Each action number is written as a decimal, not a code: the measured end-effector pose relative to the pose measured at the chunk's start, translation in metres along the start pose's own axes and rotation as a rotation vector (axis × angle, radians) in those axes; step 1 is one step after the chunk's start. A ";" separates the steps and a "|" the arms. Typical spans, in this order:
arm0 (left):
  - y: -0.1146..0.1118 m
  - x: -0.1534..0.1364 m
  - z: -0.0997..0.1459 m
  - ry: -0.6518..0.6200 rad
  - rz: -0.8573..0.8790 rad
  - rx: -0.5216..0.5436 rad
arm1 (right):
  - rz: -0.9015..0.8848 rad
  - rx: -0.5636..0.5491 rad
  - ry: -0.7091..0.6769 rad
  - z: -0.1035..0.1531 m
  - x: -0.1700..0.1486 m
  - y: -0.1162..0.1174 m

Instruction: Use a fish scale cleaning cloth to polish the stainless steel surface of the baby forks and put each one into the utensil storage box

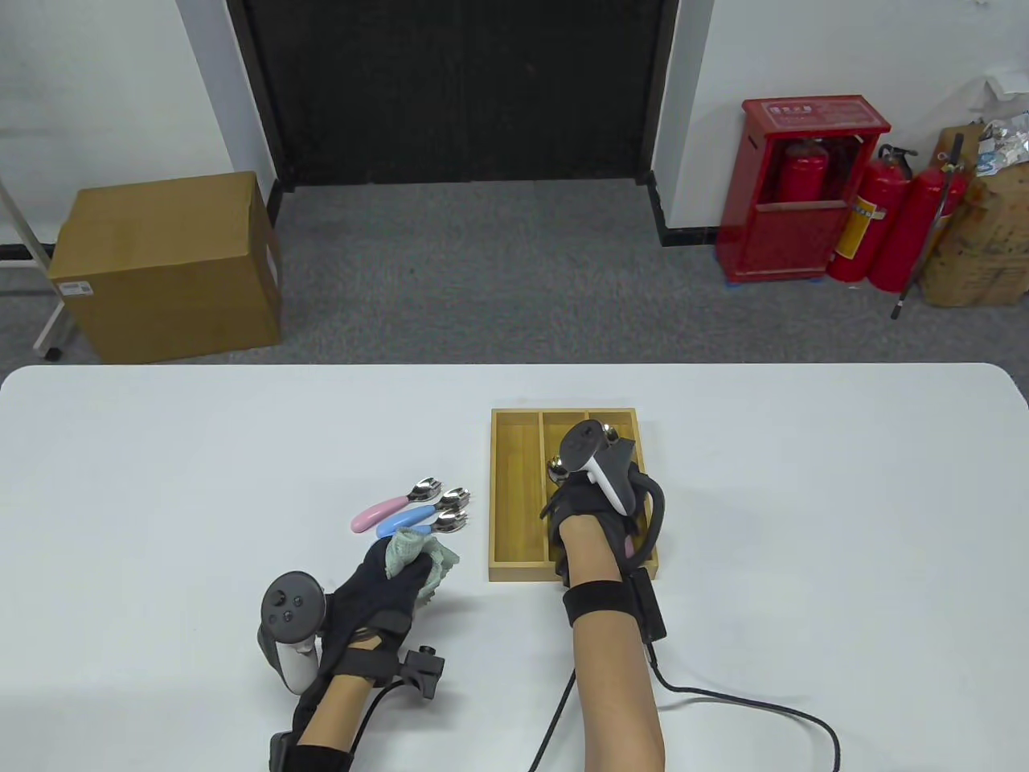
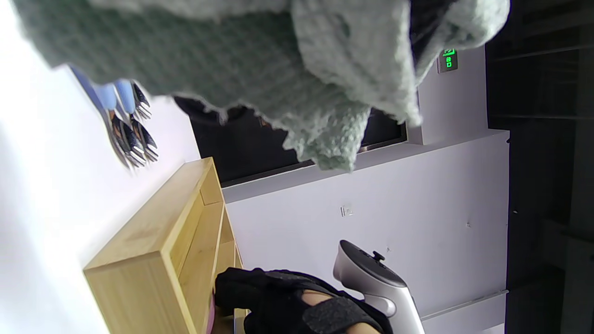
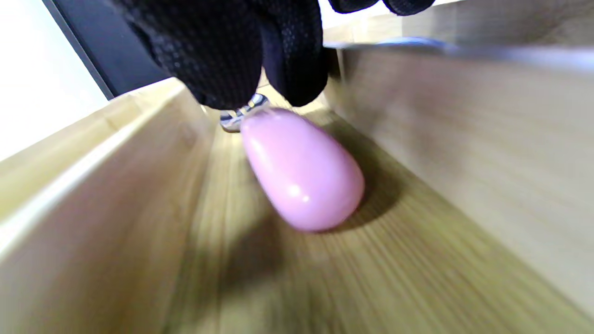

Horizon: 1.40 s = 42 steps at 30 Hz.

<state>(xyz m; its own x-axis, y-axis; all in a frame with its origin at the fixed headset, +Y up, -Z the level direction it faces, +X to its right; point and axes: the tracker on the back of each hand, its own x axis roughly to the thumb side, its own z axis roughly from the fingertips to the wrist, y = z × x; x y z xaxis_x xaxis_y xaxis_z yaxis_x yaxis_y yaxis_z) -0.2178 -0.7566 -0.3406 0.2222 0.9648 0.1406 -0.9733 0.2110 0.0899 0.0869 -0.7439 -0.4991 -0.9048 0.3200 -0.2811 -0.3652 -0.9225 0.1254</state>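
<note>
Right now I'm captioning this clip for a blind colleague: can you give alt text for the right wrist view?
Black-gloved fingers of the right hand lower a pink-handled baby fork into a compartment of the wooden storage box. The handle points at the camera; the steel head is mostly hidden behind the fingers.

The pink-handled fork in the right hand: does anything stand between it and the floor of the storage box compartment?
Nothing visible does. The right hand holds the pink-handled fork low inside the storage box, with bare wood beneath it.
</note>
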 end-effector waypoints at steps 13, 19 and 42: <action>-0.007 -0.002 0.002 0.035 0.114 -0.065 | -0.290 -0.022 -0.239 0.060 -0.014 -0.061; -0.014 -0.006 0.003 0.048 0.197 -0.126 | -0.540 0.032 -0.473 0.110 -0.013 -0.060; -0.058 -0.003 0.016 0.024 0.347 -0.457 | -0.754 0.314 -0.859 0.164 0.002 0.015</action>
<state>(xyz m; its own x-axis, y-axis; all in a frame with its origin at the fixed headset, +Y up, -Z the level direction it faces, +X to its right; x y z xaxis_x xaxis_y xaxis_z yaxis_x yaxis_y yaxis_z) -0.1611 -0.7739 -0.3301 -0.1112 0.9918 0.0632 -0.9160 -0.0776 -0.3935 0.0440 -0.7219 -0.3419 -0.2452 0.9108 0.3321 -0.7987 -0.3839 0.4634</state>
